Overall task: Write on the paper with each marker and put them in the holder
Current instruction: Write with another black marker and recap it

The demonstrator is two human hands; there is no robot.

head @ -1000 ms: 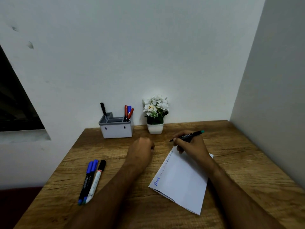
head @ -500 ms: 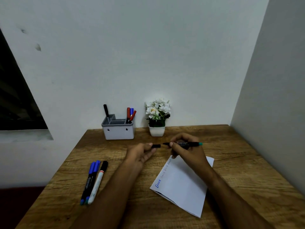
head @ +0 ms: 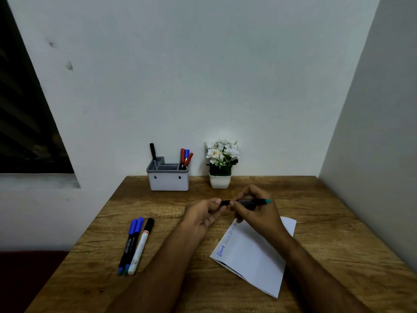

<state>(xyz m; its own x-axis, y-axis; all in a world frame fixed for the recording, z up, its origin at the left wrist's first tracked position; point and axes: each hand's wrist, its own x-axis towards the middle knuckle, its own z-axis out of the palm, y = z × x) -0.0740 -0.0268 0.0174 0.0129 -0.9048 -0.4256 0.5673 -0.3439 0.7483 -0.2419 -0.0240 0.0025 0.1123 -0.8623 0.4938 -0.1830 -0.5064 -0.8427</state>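
Note:
Above the table's middle, my right hand (head: 255, 212) grips a black marker (head: 246, 202) with a teal end, held level. My left hand (head: 203, 213) pinches the marker's black cap at its left end, pressed against the barrel. Below the hands lies a folded white paper (head: 255, 254) with blue and faint writing along its left edge. The grey-white holder (head: 168, 179) stands at the back with a black marker on its left and red and blue markers on its right. Three markers (head: 135, 245), two blue-capped and one white with a black cap, lie at the left.
A small white pot of white flowers (head: 221, 164) stands right of the holder. The wooden table (head: 338, 233) is boxed in by a wall behind and a wall on the right. Its left edge drops off beside the three loose markers.
My right hand lifted the marker off the paper and turned it level. My left hand came over with the cap and has closed the gap onto the marker's tip.

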